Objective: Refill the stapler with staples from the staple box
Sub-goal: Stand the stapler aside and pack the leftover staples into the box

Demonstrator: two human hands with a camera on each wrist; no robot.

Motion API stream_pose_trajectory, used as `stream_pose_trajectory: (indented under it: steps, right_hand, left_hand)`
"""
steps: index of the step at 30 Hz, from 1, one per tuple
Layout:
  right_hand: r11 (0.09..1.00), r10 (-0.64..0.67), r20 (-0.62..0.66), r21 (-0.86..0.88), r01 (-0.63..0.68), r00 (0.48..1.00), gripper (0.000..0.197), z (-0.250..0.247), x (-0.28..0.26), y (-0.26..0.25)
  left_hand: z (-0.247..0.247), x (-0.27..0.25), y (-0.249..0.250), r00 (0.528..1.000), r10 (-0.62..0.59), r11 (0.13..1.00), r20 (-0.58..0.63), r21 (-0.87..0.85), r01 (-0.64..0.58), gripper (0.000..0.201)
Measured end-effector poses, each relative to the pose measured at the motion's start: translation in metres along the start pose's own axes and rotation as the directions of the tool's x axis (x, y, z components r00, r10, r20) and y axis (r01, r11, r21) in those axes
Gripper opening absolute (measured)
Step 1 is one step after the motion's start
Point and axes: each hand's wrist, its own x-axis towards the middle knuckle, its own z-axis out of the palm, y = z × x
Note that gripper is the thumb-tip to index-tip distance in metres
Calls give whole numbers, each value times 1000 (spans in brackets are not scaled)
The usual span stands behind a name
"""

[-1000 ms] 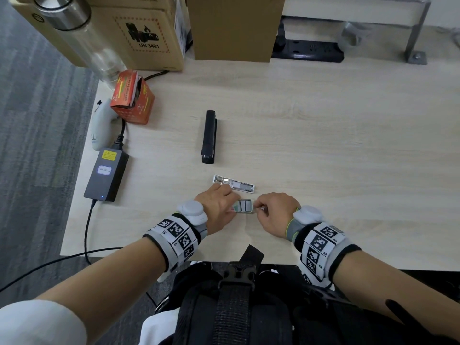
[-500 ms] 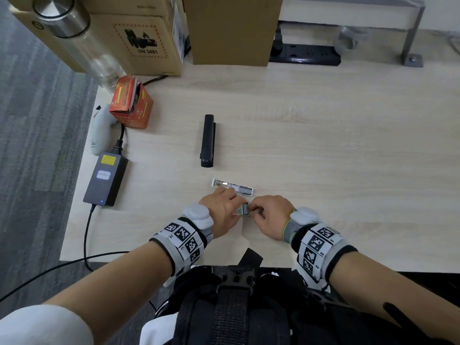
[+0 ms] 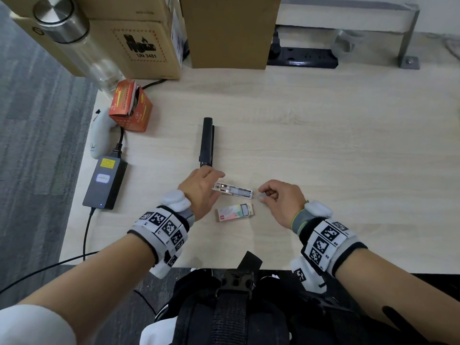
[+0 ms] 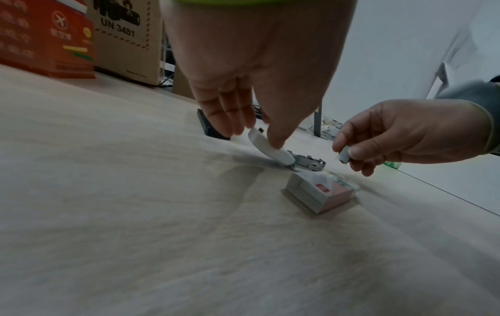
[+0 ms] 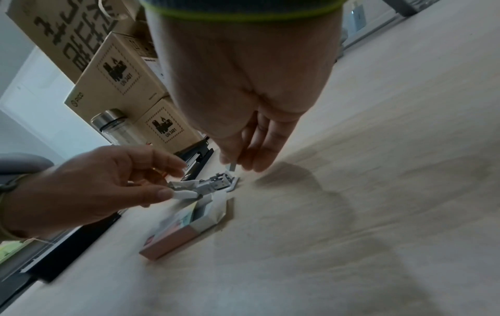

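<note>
On the near centre of the table (image 3: 323, 145), your left hand (image 3: 201, 188) pinches the white lid of the opened stapler (image 3: 234, 191), lifting it. At 3 o'clock of the stapler, your right hand (image 3: 281, 197) pinches a staple strip (image 4: 344, 154). At 6 o'clock lies the staple box (image 3: 235, 211), open.

Both forearms wear white-and-black bands (image 3: 163, 226) printed with square coded markers, with white padded modules at the wrists. A white sleeve (image 3: 34, 324) covers the left upper arm; a grey, green-edged cuff (image 3: 297, 220) circles the right wrist.
</note>
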Motion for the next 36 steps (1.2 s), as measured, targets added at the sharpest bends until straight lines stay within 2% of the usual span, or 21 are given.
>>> stream_pose_trajectory:
  steps: [4,8,16,21,36]
  right_hand:
    - [1000,-25,-42,17,26,999,7,5,5,-9]
    - [1000,-31,0,5,31,1000,18,12,9,-13]
    - [982,-141,2,-130,140,990,16,19,15,-17]
    - [976,-103,45,-188,110,994,13,25,19,-17]
    - [973,-112,36,-201,117,993,12,29,21,-14]
  left_hand:
    - [3,4,3,997,-55,998,54,14,55,28]
    - [5,2,5,997,-61,998,45,-12,62,19]
    - [7,-2,4,997,-65,998,28,-25,66,18]
    - [7,-2,4,996,-82,996,34,-24,83,17]
    - [7,-1,6,998,-62,998,-2,-32,62,17]
